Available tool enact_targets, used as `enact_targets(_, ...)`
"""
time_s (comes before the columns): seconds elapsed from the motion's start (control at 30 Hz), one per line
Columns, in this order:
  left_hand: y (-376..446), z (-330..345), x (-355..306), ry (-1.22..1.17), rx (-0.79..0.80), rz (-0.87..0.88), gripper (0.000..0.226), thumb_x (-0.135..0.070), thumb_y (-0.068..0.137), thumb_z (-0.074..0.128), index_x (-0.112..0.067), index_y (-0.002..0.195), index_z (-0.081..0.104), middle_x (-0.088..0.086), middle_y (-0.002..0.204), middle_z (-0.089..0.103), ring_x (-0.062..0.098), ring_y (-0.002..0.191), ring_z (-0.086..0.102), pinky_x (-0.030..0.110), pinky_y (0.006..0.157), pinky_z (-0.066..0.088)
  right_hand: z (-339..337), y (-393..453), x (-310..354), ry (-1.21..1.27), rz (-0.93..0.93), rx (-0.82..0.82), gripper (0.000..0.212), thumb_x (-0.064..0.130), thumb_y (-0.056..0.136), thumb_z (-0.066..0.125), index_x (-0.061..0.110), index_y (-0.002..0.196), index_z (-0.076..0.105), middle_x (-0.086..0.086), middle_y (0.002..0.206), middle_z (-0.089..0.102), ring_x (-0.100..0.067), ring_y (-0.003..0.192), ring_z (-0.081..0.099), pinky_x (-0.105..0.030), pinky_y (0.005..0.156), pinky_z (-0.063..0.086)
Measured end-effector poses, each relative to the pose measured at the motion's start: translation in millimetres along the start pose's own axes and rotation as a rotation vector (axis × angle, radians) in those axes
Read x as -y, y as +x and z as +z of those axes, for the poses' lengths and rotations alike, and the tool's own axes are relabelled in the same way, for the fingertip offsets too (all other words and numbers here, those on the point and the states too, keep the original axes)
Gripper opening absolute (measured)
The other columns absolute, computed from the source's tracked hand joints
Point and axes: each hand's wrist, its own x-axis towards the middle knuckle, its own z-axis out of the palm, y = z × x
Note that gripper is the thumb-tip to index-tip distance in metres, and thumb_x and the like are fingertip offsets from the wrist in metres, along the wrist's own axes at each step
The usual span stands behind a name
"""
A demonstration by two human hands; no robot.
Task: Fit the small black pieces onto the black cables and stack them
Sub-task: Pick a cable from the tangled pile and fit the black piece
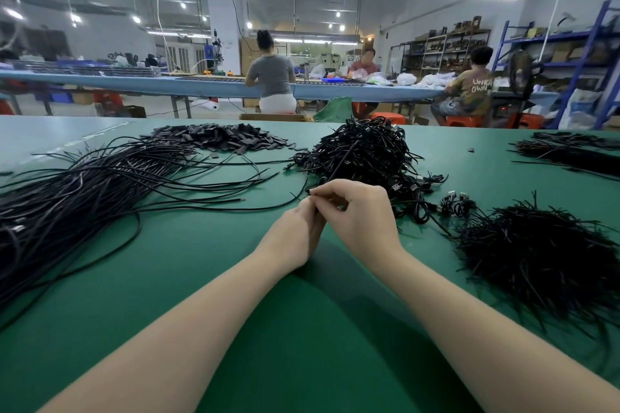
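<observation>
Thin black cable [339, 163], pinched by both hands, left hand [298, 231], right hand [362, 214]

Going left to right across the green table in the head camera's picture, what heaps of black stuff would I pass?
Long loose cables → flat small black pieces → tangled cable heap → heap of short black strands.

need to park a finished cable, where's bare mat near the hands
Bare green mat lies nearest the person, between the long cable bundle and the frayed pile, under both forearms. Another strip lies far right, past the tangled heap. Crowded: around the left hand and right hand.
</observation>
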Motion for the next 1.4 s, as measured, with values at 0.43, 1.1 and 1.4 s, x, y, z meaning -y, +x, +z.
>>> enact_targets(0.43, -6, -5, -16, 0.795, 0.021, 0.139, 0.031, -0.037, 0.103, 0.030, -0.015, 0.120, 0.046, 0.002, 0.099, 0.068, 0.028, 0.084, 0.065, 0.030, 0.061, 0.026, -40, 31, 9, -0.620, -0.282, 0.388, 0.018, 0.044, 0.092, 0.055, 0.031, 0.092, 0.067, 0.015, 0.093, 0.067, -0.013, 0.095, 0.056, -0.032, 0.084, 0.036)
enact_targets(1.1, -13, -2, -35, -0.259, -0.266, 0.026, 0.022, -0.028, 0.101, 0.043, -0.014, 0.085, 0.050, -0.011, 0.070, 0.064, 0.003, 0.067, 0.058, 0.025, 0.062, 0.045, 0, 6, -16, 1.246, 0.853, 0.290, 0.014, 0.020, 0.084, 0.065, 0.016, 0.078, 0.053, 0.007, 0.056, 0.048, -0.006, 0.046, 0.043, -0.017, 0.052, 0.045)
enact_targets(1.4, -2, 5, -23, -0.447, -0.229, -0.217, 0.008, -0.027, 0.101, 0.045, -0.025, 0.095, 0.051, -0.014, 0.083, 0.058, -0.015, 0.070, 0.053, 0.003, 0.061, 0.037, 13, -8, -14, 0.994, 0.849, 0.086, 0.015, 0.017, 0.084, 0.072, 0.006, 0.085, 0.062, -0.002, 0.070, 0.068, -0.012, 0.057, 0.059, -0.022, 0.057, 0.052)
